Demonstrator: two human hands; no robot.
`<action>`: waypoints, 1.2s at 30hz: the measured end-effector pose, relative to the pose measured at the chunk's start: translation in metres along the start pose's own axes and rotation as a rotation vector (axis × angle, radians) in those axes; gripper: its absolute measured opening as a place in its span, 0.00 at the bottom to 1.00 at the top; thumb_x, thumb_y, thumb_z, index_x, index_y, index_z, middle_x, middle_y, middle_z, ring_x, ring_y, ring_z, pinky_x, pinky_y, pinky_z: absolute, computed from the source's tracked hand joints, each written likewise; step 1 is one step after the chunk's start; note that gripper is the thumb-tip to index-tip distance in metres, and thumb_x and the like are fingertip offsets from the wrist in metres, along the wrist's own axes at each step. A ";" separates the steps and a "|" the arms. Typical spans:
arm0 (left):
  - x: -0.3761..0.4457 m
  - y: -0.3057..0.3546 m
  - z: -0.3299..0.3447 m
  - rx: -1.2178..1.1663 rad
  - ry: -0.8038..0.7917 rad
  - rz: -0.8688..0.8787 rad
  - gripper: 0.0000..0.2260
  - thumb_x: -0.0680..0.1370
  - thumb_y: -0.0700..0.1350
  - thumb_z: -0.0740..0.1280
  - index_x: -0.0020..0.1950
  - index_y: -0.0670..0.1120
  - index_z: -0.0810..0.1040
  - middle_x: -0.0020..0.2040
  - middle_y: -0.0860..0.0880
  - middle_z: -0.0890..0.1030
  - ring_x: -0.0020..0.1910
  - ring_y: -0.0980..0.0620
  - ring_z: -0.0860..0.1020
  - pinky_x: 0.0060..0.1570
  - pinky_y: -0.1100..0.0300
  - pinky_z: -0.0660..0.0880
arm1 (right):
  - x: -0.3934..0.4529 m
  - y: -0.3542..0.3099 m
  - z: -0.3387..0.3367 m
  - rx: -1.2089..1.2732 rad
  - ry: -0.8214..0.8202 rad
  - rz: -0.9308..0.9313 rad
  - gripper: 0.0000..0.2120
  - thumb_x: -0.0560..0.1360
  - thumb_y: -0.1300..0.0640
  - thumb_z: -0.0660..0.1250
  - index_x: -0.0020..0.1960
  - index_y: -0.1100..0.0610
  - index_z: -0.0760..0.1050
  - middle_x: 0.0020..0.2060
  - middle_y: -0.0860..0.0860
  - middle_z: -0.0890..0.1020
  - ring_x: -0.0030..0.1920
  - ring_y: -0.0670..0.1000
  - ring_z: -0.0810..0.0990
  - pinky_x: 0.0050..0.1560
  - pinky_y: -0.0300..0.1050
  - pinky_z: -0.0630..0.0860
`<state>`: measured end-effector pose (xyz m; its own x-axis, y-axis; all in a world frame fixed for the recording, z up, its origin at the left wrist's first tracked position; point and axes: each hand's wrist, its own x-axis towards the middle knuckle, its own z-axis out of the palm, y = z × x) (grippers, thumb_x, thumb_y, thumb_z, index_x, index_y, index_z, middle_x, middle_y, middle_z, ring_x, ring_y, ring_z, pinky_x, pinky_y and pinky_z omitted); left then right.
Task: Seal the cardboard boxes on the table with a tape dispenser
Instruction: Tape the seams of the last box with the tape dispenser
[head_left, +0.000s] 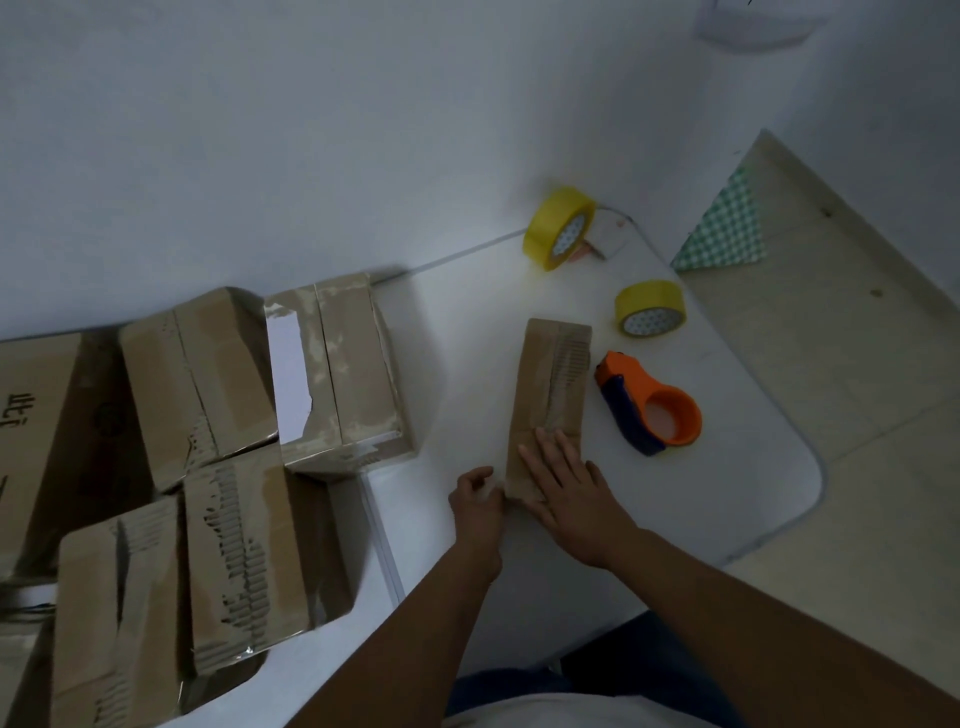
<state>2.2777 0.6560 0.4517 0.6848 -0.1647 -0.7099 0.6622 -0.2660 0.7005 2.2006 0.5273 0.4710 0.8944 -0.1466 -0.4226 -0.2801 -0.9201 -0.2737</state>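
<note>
Far left on the white surface (452, 338) sits a cluster of worn cardboard boxes (208, 441), torn and taped, packed against each other; the rearmost one (340, 374) has a white label patch on top. Moving right, my left hand (475, 501) is at the near left corner of the small narrow box (550, 395), fingers curled against that corner; whether they actually pinch the edge I cannot tell. This small box lies flat on the surface, long axis running away from me, with peeled, ridged cardboard showing along its right side. My right hand (569, 493) lies flat on the near end of it, fingers straight and close together, pressing down on top. Just right of the box, apart from both hands, the orange tape dispenser (649, 410) rests on the surface with a dark blue part on its near side. Beyond it, a yellow tape roll (649, 309) lies flat, and farther back another yellow tape roll (558, 228) stands on edge near the wall. Far right, beige floor (857, 364) and a green checked cloth (724, 228).
</note>
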 end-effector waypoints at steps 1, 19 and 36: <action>0.001 0.005 0.003 0.061 0.026 0.005 0.10 0.80 0.38 0.64 0.59 0.48 0.75 0.61 0.45 0.75 0.58 0.47 0.76 0.60 0.52 0.76 | 0.000 0.000 -0.001 -0.001 -0.008 0.003 0.31 0.82 0.41 0.46 0.74 0.45 0.28 0.75 0.47 0.29 0.75 0.49 0.28 0.75 0.60 0.47; -0.029 0.022 -0.039 0.889 -0.383 0.567 0.26 0.82 0.35 0.59 0.79 0.45 0.58 0.72 0.45 0.73 0.68 0.50 0.74 0.67 0.63 0.68 | -0.002 -0.003 -0.007 -0.025 -0.026 0.005 0.31 0.82 0.42 0.46 0.77 0.47 0.31 0.75 0.49 0.29 0.75 0.51 0.28 0.76 0.58 0.50; 0.014 0.053 -0.039 1.397 -0.396 0.739 0.24 0.79 0.45 0.67 0.73 0.48 0.64 0.69 0.48 0.74 0.62 0.46 0.76 0.54 0.52 0.76 | -0.002 -0.001 -0.015 0.030 -0.077 -0.035 0.31 0.83 0.43 0.46 0.78 0.48 0.33 0.75 0.48 0.30 0.75 0.50 0.29 0.75 0.59 0.48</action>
<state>2.3345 0.6761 0.4816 0.4476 -0.8017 -0.3961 -0.6835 -0.5923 0.4265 2.2038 0.5228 0.4851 0.8745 -0.0852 -0.4776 -0.2606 -0.9128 -0.3143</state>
